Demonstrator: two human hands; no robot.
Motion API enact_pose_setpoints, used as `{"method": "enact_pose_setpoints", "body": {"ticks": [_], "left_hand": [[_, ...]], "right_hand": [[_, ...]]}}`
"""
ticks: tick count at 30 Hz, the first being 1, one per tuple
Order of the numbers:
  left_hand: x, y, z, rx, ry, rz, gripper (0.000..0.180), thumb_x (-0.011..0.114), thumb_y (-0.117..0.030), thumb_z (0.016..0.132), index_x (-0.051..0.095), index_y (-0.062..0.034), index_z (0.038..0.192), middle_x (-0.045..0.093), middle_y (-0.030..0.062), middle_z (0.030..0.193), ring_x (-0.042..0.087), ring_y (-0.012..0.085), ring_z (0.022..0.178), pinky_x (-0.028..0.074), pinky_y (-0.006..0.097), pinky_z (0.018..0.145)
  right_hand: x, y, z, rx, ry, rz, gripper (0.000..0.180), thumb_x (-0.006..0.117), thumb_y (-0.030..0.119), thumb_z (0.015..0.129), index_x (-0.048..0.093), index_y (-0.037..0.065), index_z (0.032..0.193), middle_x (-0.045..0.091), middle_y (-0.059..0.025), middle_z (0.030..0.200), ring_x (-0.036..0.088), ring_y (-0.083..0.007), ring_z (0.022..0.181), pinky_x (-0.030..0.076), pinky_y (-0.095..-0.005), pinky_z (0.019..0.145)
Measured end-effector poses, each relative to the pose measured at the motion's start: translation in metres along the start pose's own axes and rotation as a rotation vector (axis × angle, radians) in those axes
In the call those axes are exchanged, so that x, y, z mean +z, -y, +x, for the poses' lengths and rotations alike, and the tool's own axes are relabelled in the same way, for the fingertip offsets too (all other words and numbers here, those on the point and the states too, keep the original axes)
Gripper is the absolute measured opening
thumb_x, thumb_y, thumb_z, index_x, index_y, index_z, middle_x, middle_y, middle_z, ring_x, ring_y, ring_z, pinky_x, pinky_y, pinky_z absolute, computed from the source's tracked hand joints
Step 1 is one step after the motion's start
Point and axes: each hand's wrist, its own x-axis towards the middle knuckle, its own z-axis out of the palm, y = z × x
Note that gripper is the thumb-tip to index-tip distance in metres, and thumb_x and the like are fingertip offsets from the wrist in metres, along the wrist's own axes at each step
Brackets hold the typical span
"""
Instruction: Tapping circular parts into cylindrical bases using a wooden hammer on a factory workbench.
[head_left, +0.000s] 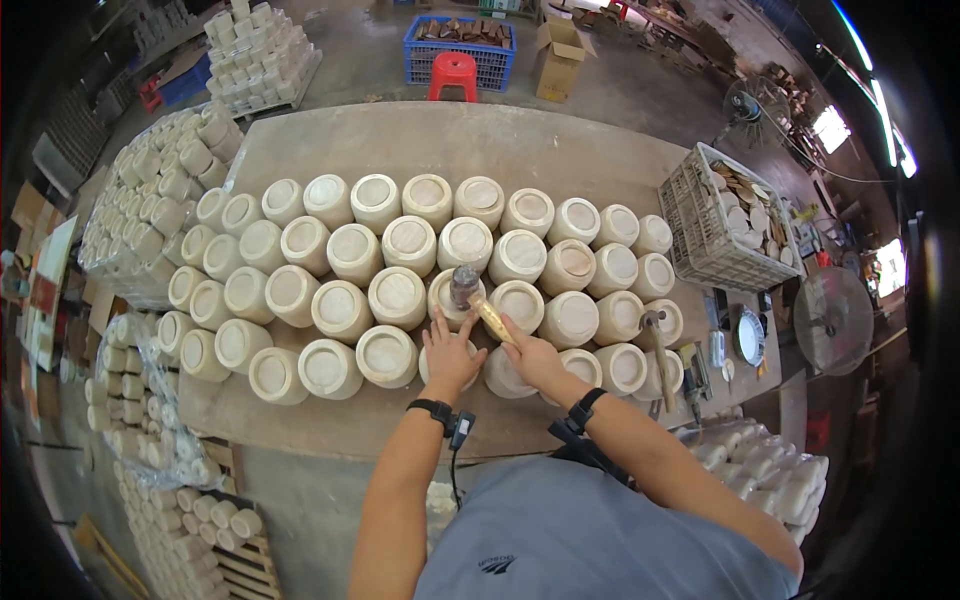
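My right hand [532, 360] is closed around the yellowish handle of a mallet [489, 316]. Its dark, round head rests on or just above the top of a pale wooden pot-shaped piece [440, 291]; I cannot tell whether they touch. Close by on the near side, my left hand [450, 357] lies with fingers spread over the near edge of that piece and the one in front of it. Several rows of similar round pieces [396, 294] with disc-shaped tops stand around both hands on the wide table [420, 130]. My forearms partly hide the nearest row.
At the right, a hammer [657, 350] lies across the pieces, near small tools and a blue-rimmed dish [749, 335]. A grey crate [722, 228] holds wooden discs. Stacked pieces [150, 200] flank the table's left side. Beyond stand a red stool [454, 73] and blue crate [420, 68].
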Motion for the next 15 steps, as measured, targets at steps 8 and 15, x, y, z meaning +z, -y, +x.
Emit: {"method": "enact_pose_setpoints", "body": {"ticks": [8, 15], "left_hand": [[-0.031, 0.028, -0.074, 0.015, -0.166, 0.022, 0.123, 0.084, -0.063, 0.069, 0.027, -0.0078, 0.163, 0.015, 0.0305, 0.168, 0.014, 0.0483, 0.156, 0.01, 0.063, 0.124], [-0.027, 0.044, -0.081, -0.136, -0.104, 0.08, 0.121, 0.089, -0.06, 0.06, 0.041, -0.0016, 0.154, 0.026, 0.0234, 0.167, 0.015, 0.0441, 0.157, 0.01, 0.063, 0.125]], "right_hand": [[-0.021, -0.013, -0.076, -0.395, -0.24, 0.394, 0.064, 0.062, 0.02, 0.101, 0.037, 0.008, 0.159, 0.064, -0.029, 0.131, 0.068, -0.0419, 0.109, 0.055, -0.0432, 0.089], [0.006, -0.03, -0.072, -0.638, -0.197, 0.33, 0.067, 0.065, 0.02, 0.099, 0.037, 0.01, 0.159, 0.07, -0.0217, 0.107, 0.07, -0.0397, 0.091, 0.058, -0.04, 0.079]]}}
